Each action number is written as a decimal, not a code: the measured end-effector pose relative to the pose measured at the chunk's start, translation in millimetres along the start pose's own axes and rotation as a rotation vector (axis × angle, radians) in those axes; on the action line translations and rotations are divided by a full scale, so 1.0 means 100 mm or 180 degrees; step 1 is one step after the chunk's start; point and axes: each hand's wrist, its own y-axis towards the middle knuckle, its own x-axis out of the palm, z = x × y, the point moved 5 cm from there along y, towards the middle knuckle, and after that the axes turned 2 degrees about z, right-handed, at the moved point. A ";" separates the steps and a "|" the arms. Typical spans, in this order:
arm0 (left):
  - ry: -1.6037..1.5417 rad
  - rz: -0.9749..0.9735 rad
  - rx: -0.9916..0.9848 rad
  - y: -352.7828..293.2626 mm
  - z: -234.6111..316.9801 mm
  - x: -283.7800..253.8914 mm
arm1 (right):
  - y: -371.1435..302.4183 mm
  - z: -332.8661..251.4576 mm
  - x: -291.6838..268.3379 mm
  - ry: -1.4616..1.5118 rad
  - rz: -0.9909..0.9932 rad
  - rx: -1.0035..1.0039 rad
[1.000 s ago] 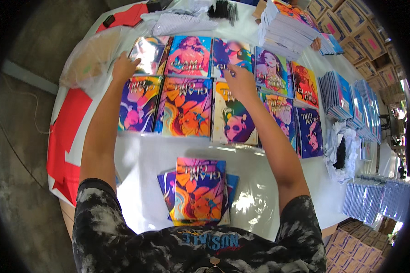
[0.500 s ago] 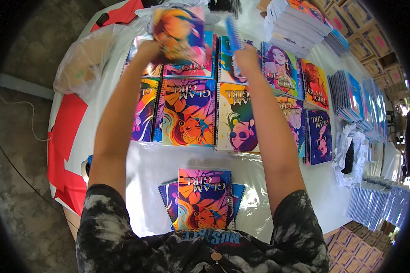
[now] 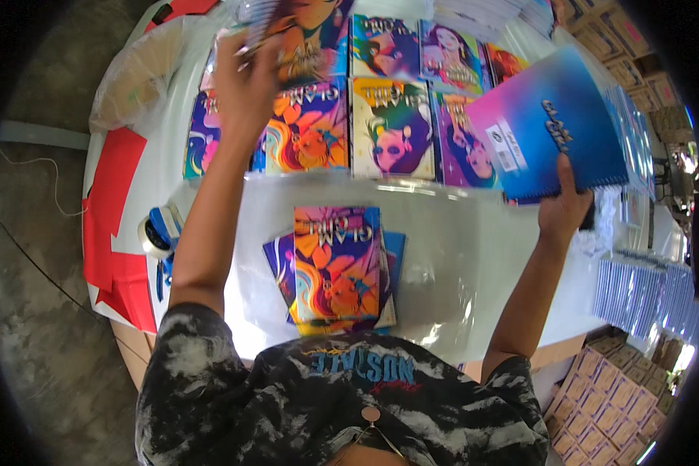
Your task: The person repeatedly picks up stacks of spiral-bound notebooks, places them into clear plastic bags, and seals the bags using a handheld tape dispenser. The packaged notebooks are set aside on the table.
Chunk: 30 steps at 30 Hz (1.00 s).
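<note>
My right hand (image 3: 565, 208), at the right, grips a spiral notebook (image 3: 555, 128) by its wire-bound edge. Its blue-and-pink cover with a white label faces up, above the right end of the notebook rows. At the far left my left hand (image 3: 248, 85) is closed, blurred, on another spiral notebook (image 3: 314, 35) with a colourful illustrated cover. Below both hands lie rows of illustrated notebooks, among them a yellow-edged one (image 3: 392, 128) and an orange-purple one (image 3: 309, 128). Nearer me, a small fanned stack of notebooks (image 3: 336, 268) lies on the plastic-covered table (image 3: 443, 256).
Red sheets (image 3: 120, 182) and a tape dispenser (image 3: 159, 233) lie along the left edge. A clear plastic bag (image 3: 136, 81) sits at the far left. Stacked notebooks (image 3: 637, 291) stand at the right, with cardboard boxes (image 3: 606, 396) below.
My right hand has come right and nearer, its notebook turned from edge-on to cover up. My left hand still holds a notebook over the far left rows. The view has shifted.
</note>
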 end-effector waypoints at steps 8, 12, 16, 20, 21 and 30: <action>0.1452 -0.1090 -0.1848 -3.05 0.67 -1.44 | -1.30 -0.66 0.33 0.0783 -0.1592 -0.1766; 0.0294 -0.1040 -0.2667 -3.02 0.67 -1.76 | -2.08 -0.14 0.75 -0.1222 -0.3259 -0.1468; -0.0443 0.0165 -0.2283 -2.20 1.13 -2.15 | -2.55 0.69 0.61 -0.2719 -0.3871 -0.1816; -0.0934 -0.0187 -0.2587 -2.19 1.17 -1.96 | -2.24 0.74 0.70 -0.2411 -0.4192 -0.1501; -0.0754 -0.0250 -0.2869 -2.39 1.03 -1.83 | -1.99 0.72 0.79 -0.2510 -0.3792 -0.1534; 0.1725 -0.1430 -0.2417 -2.94 0.70 -1.57 | 0.89 1.80 1.49 -0.3658 -0.1158 -0.0104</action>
